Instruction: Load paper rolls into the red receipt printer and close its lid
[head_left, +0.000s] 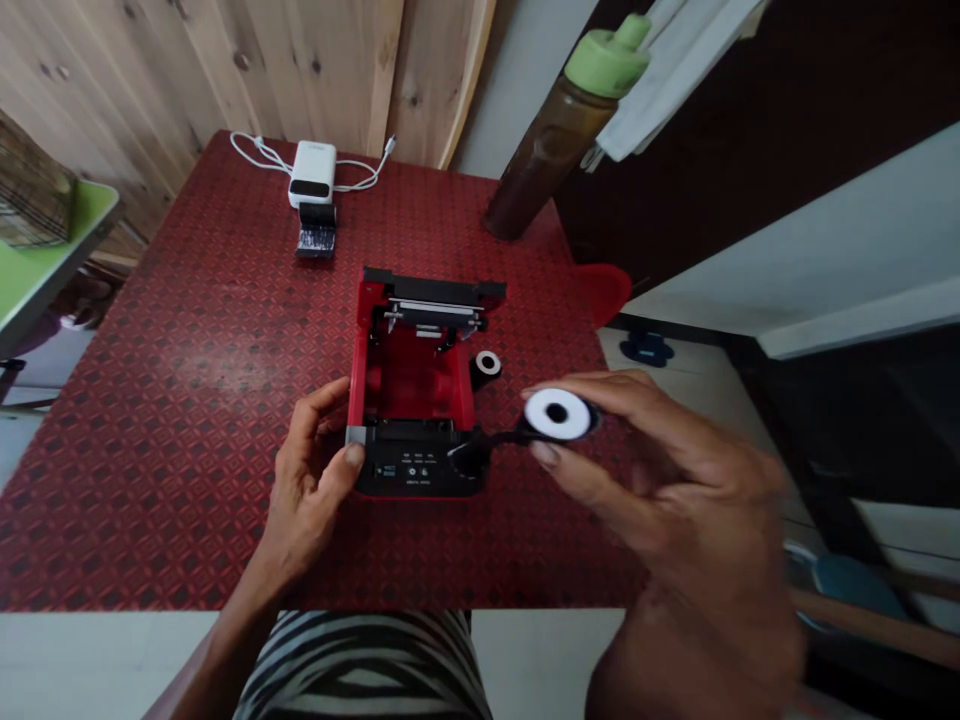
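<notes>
A red and black label printer (416, 460) stands on the table with its lid (431, 292) raised and its red inside showing. My left hand (311, 480) grips its left front corner, thumb on the front panel and fingers along the side. Between thumb and fingers of my right hand (660, 490) is a black arm with a white ring (576, 416), held up right of the printer. The arm's far end overlaps the printer's front right corner; I cannot tell whether they touch. A similar black piece with a white ring (495, 362) lies beside the printer's right side.
At the back of the red patterned table (225, 330) lie a white box-shaped device (313, 172) with white cables and a small black item (316, 232). A tall brown bottle with a green lid (551, 140) stands at the back right. A red seat (604, 290) shows beyond the right edge.
</notes>
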